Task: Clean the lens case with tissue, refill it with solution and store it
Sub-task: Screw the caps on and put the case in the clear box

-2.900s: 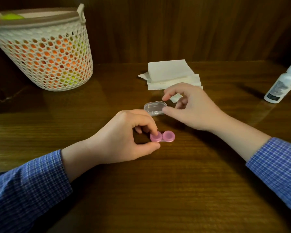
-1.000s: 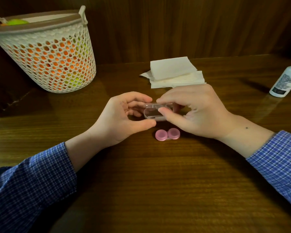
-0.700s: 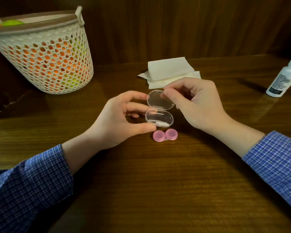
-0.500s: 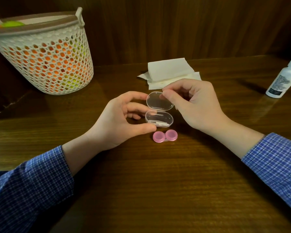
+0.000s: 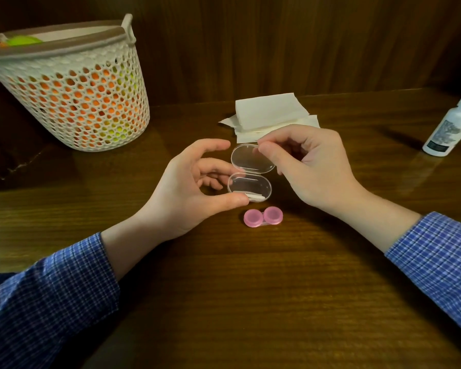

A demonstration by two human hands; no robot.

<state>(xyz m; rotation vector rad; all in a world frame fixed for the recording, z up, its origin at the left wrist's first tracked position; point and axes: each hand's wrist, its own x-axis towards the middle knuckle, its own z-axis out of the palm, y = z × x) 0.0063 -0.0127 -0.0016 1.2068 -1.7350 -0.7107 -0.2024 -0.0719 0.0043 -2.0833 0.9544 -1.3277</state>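
Holding the open clear box [image 5: 250, 188] above the table [image 5: 250, 288], the left hand [image 5: 189, 190] pinches its base, the right hand [image 5: 312, 166] its raised lid. Lens case [image 5: 263, 216] lies just beside, long axis left-right, bare table nearer the person.

One camera only, worn on my head, looking forward and down across the wooden table [image 5: 250, 302]. It sits close above my forearms: both sleeves enter from the bottom corners, my left hand [image 5: 186, 187] and right hand [image 5: 312, 169] meet near centre frame. The wood-panelled wall [image 5: 277, 43] closes the top. Wide-angle bowing is evident at the edges.
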